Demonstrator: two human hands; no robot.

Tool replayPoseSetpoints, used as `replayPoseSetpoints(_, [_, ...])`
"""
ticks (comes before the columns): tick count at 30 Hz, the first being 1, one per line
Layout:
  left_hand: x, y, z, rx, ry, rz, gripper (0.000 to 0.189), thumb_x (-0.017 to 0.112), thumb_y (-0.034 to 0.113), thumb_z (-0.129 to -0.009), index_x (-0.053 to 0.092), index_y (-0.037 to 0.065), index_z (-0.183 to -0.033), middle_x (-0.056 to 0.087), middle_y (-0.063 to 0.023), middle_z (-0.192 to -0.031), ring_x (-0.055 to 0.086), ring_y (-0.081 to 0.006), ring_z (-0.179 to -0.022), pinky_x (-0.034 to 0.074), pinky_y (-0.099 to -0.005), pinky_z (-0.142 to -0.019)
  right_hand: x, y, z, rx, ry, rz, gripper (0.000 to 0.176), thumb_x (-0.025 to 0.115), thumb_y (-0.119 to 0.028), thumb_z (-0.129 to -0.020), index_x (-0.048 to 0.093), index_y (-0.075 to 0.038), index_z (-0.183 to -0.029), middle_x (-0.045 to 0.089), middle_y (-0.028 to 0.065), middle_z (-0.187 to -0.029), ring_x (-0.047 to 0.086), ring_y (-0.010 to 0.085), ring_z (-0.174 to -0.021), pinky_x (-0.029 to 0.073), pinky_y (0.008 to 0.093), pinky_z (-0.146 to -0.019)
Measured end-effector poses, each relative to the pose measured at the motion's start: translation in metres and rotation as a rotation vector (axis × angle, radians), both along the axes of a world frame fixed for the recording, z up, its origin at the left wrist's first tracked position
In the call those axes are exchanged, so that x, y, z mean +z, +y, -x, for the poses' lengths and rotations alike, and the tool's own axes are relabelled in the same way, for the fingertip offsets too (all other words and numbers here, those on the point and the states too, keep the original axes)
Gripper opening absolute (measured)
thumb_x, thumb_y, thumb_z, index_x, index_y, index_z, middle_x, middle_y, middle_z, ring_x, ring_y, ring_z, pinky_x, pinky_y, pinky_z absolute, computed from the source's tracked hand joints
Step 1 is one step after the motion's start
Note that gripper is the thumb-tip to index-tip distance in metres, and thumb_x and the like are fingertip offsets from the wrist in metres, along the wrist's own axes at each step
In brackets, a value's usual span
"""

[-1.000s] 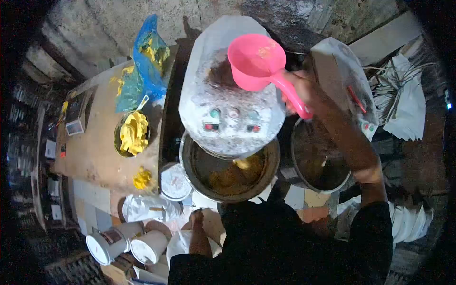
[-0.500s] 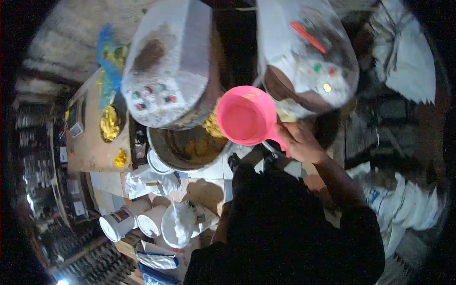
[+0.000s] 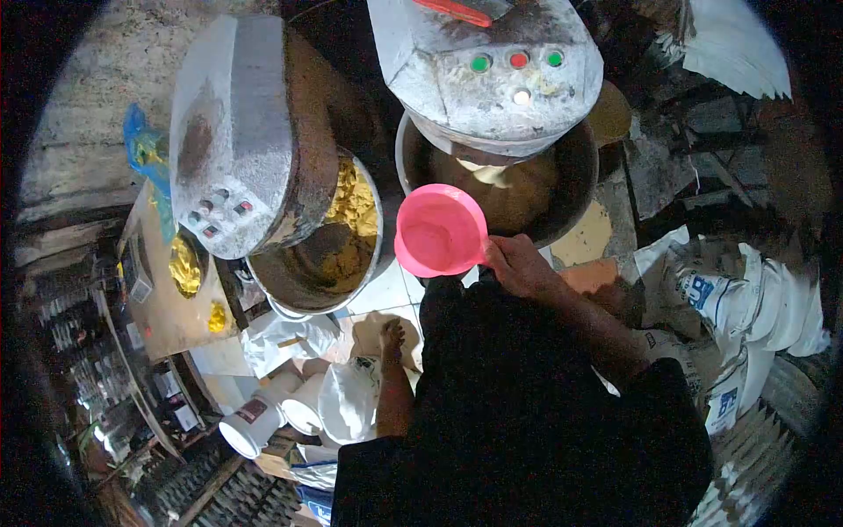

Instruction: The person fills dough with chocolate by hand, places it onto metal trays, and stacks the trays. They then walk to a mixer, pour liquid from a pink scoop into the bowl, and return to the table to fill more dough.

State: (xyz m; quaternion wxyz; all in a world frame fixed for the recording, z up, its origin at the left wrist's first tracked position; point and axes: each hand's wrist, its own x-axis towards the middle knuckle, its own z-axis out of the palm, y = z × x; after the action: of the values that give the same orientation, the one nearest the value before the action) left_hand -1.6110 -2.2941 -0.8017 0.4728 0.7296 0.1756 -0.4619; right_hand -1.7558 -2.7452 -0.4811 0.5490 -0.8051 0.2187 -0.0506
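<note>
My right hand (image 3: 520, 264) grips the handle of a pink plastic dipper (image 3: 439, 231). The dipper's mouth faces up toward me, and only its pink inside shows. It is near the front rim of the right mixer's bowl (image 3: 587, 198), which holds a pale yellowish mass (image 3: 514, 191). Down by my left side, my left hand (image 3: 392, 335) hangs over the floor with loosely bent fingers and nothing in it. Left of the dipper, the other mixer's bowl (image 3: 379, 224) contains crumbly yellow dough (image 3: 353, 200).
Two grey mixer heads (image 3: 233, 132) (image 3: 500, 88) with buttons overhang the bowls. A red-handled tool (image 3: 455, 10) lies on the right one. A wooden table (image 3: 162, 307) stands left, white buckets (image 3: 255, 424) lower left, and white sacks (image 3: 738, 290) at right.
My view has turned toward the right mixer, so its bowl shows more fully. The dipper has shifted closer to my body, away from the left bowl. My left hand has come into view.
</note>
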Motion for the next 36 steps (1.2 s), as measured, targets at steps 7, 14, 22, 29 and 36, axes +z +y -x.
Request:
replayPoseSetpoints(7, [0.017, -0.042, 0.015, 0.119, -0.171, 0.123, 0.028, 0.059, 0.033, -0.091, 0.061, 0.013, -0.110, 0.063, 0.0005, -0.083, 0.057, -0.0141, -0.061, 0.044, -0.0272, -0.049, -0.007, -0.016, 0.009, 0.036, 0.133, -0.018, 0.040, 0.035, -0.029, -0.099, 0.060, -0.001, -0.087, 0.062, 0.0238, -0.076, 0.060, 0.0453, -0.074, 0.049, 0.0517, -0.070])
replayPoseSetpoints(14, [-0.049, 0.008, 0.049, 0.099, 0.114, 0.324, 0.026, 0.063, 0.030, -0.088, 0.062, 0.010, -0.104, 0.061, -0.0009, -0.082, 0.056, -0.0124, -0.063, 0.042, -0.0246, -0.050, -0.031, -0.022, 0.012, 0.019, 0.233, -0.049, 0.042, 0.036, -0.030, -0.098, 0.062, 0.000, -0.086, 0.062, 0.0247, -0.075, 0.061, 0.0439, -0.073, 0.049, 0.0510, -0.071])
replayPoseSetpoints(22, [-0.051, 0.022, 0.078, -0.172, -0.090, -0.005, 0.033, 0.057, 0.029, -0.091, 0.062, 0.007, -0.116, 0.065, -0.0059, -0.091, 0.059, -0.0165, -0.071, 0.047, -0.0307, -0.058, -0.042, -0.027, 0.010, 0.089, 0.175, 0.054, 0.039, 0.035, -0.026, -0.096, 0.058, 0.002, -0.084, 0.060, 0.0244, -0.074, 0.061, 0.0410, -0.073, 0.047, 0.0507, -0.071])
replayPoseSetpoints(29, [-0.008, -0.001, 0.054, 0.104, 0.078, -0.114, 0.033, 0.059, 0.035, -0.091, 0.064, 0.010, -0.113, 0.065, -0.0057, -0.093, 0.059, -0.0155, -0.073, 0.043, -0.0312, -0.055, -0.073, -0.016, 0.014, 0.024, 0.104, 0.054, 0.045, 0.036, -0.031, -0.098, 0.055, 0.006, -0.079, 0.055, 0.0233, -0.066, 0.055, 0.0337, -0.061, 0.043, 0.0458, -0.064])
replayPoseSetpoints(36, [0.013, -0.013, 0.044, 0.102, 0.012, 0.017, 0.030, 0.064, 0.034, -0.088, 0.065, 0.013, -0.109, 0.065, -0.0036, -0.087, 0.059, -0.0141, -0.068, 0.043, -0.0298, -0.054, -0.059, -0.014, 0.010, -0.010, 0.180, -0.108, 0.052, 0.034, -0.037, -0.099, 0.054, 0.005, -0.075, 0.051, 0.0137, -0.058, 0.053, 0.0211, -0.058, 0.042, 0.0421, -0.060])
